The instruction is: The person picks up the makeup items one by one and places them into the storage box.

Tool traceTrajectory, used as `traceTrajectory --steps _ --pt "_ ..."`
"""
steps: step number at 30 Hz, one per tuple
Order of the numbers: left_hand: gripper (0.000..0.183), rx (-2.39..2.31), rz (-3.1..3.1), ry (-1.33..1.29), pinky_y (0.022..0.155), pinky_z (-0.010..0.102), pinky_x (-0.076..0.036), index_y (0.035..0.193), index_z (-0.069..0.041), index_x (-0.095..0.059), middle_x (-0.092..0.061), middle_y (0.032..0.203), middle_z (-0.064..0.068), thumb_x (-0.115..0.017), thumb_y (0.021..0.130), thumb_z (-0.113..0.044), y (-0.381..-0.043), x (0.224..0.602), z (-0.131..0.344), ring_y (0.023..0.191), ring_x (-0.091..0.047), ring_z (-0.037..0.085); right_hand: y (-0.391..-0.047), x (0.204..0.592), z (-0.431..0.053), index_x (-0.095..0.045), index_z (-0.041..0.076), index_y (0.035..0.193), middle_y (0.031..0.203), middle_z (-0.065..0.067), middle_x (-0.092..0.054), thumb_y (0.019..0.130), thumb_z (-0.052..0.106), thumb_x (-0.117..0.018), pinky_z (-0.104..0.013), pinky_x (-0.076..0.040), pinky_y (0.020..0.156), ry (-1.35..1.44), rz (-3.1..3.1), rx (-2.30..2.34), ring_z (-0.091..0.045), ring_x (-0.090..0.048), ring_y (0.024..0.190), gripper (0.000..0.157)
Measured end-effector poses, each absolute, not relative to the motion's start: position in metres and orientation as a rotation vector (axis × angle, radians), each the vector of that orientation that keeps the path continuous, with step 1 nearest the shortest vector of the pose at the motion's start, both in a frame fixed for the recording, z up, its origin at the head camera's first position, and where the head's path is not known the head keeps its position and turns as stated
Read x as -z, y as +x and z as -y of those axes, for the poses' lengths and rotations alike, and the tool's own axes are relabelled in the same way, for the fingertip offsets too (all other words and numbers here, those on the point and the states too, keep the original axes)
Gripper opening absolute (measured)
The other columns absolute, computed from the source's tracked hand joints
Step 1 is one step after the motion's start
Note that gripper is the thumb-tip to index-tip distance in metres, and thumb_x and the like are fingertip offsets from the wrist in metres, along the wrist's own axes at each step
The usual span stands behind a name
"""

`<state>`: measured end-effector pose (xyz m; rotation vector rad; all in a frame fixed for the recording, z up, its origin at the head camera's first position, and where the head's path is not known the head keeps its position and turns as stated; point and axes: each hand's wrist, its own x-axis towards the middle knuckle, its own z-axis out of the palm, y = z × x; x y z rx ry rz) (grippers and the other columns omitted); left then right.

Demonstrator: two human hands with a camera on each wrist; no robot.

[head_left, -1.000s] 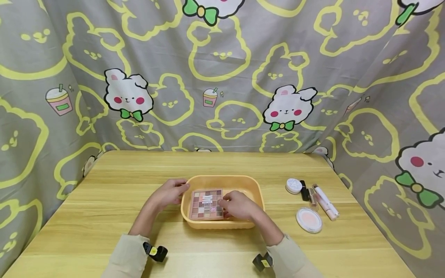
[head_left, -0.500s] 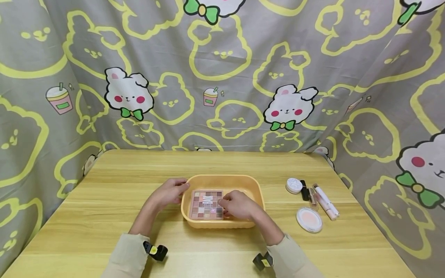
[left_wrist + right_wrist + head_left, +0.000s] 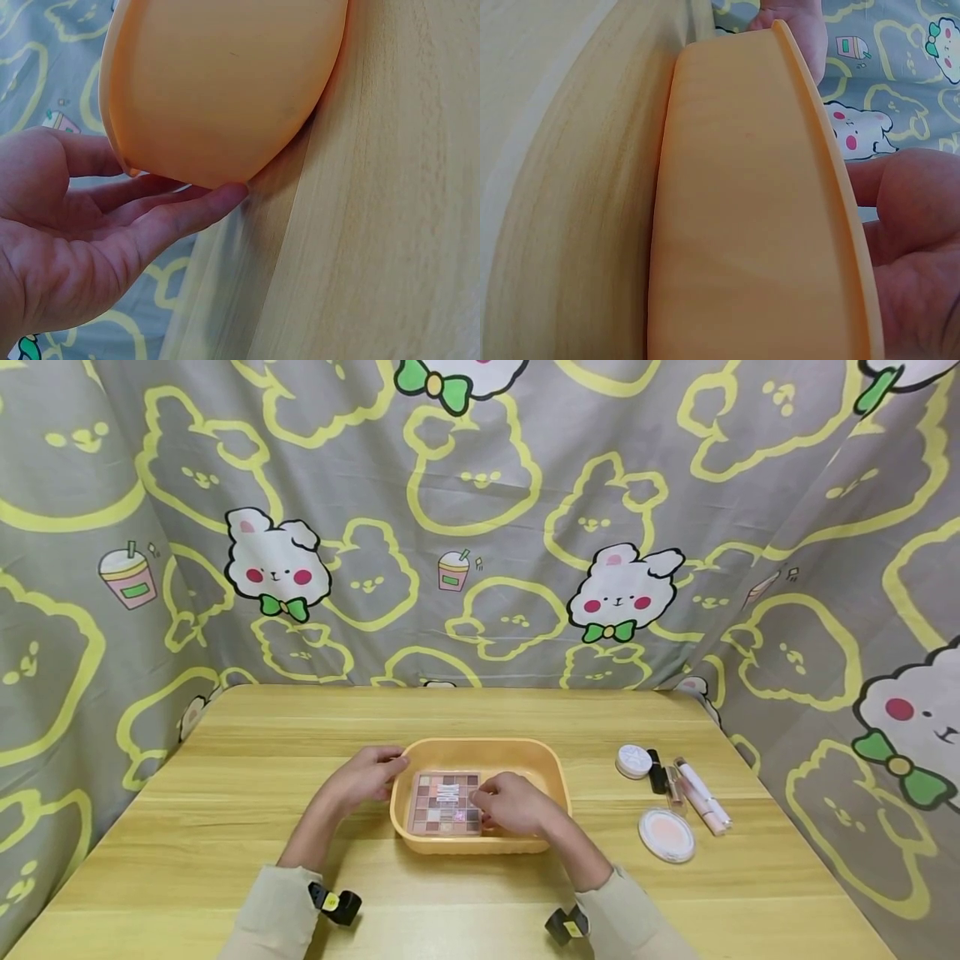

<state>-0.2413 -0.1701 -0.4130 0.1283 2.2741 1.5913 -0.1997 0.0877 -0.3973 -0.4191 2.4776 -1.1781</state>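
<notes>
An eyeshadow palette with a clear lid over many small squares lies in the left part of the yellow plastic basin. My right hand reaches over the near rim and pinches the palette's right edge, its curled fingers partly hidden behind the thumb side. At the basin's left end is my left hand, fingers fairly straight along the outer wall. The left wrist view shows that hand with fingertips touching the basin. In the right wrist view, the basin's side wall hides the right fingertips.
Right of the basin lie a round white jar, a black tube, a small clear-capped tube, long pale pink and white tubes and a round powder compact. A patterned curtain borders the wooden table.
The palette has settled very slightly lower in the basin. Both hands keep their places.
</notes>
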Motion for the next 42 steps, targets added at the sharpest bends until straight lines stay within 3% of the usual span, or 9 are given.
traceTrajectory --steps 11,18,23,32,37,42 --pt "0.041 -1.575 -2.278 0.136 0.088 0.044 -0.052 0.134 0.0 -0.049 -0.055 0.129 0.019 -0.045 0.102 -0.024 -0.242 0.413 0.17 0.119 -0.054 0.031 -0.2 0.396 -0.091 -0.064 -0.005 0.111 0.089 -0.01 -0.067 0.097 0.023 -0.053 -0.029 -0.051 0.066 -0.443 -2.474 1.164 -0.022 -0.065 0.078 0.033" --pt "0.041 -1.571 -2.295 0.128 0.086 0.043 -0.053 0.133 -0.001 -0.051 -0.057 0.127 0.018 -0.046 0.101 -0.025 -0.242 0.414 0.17 0.115 -0.056 0.028 -0.202 0.394 -0.096 -0.059 -0.007 0.119 0.101 -0.014 -0.065 0.097 0.023 -0.053 -0.029 -0.053 0.067 -0.434 -2.513 1.196 -0.023 -0.066 0.08 0.037" --pt "0.041 -1.578 -2.291 0.144 0.086 0.044 -0.053 0.133 0.0 -0.05 -0.057 0.127 0.019 -0.045 0.101 -0.025 -0.242 0.414 0.17 0.115 -0.056 0.029 -0.203 0.391 -0.1 -0.056 -0.008 0.122 0.091 -0.016 -0.065 0.098 0.021 -0.051 -0.029 -0.05 0.062 -0.44 -2.503 1.244 -0.026 -0.064 0.076 0.038" --pt "0.042 -1.591 -2.275 0.139 0.087 0.043 -0.053 0.135 0.0 -0.049 -0.056 0.128 0.02 -0.045 0.101 -0.025 -0.242 0.413 0.171 0.117 -0.055 0.031 -0.207 0.389 -0.105 -0.056 -0.009 0.122 0.095 -0.019 -0.065 0.098 0.019 -0.051 -0.036 -0.054 0.067 -0.412 -2.489 1.329 -0.03 -0.064 0.08 0.036" --pt "0.042 -1.597 -2.268 0.139 0.087 0.043 -0.053 0.134 0.0 -0.049 -0.056 0.128 0.019 -0.045 0.101 -0.025 -0.242 0.413 0.171 0.117 -0.055 0.031 -0.207 0.385 -0.107 -0.056 -0.006 0.121 0.099 -0.018 -0.065 0.098 0.018 -0.051 -0.03 -0.053 0.065 -0.385 -2.53 1.365 -0.03 -0.064 0.082 0.034" --pt "0.041 -1.594 -2.273 0.135 0.086 0.043 -0.053 0.133 0.001 -0.05 -0.056 0.127 0.019 -0.045 0.101 -0.025 -0.242 0.414 0.171 0.116 -0.056 0.03 -0.205 0.379 -0.109 -0.06 -0.004 0.116 0.092 -0.015 -0.065 0.098 0.015 -0.052 -0.03 -0.055 0.066 -0.351 -2.605 1.446 -0.029 -0.065 0.081 0.028"
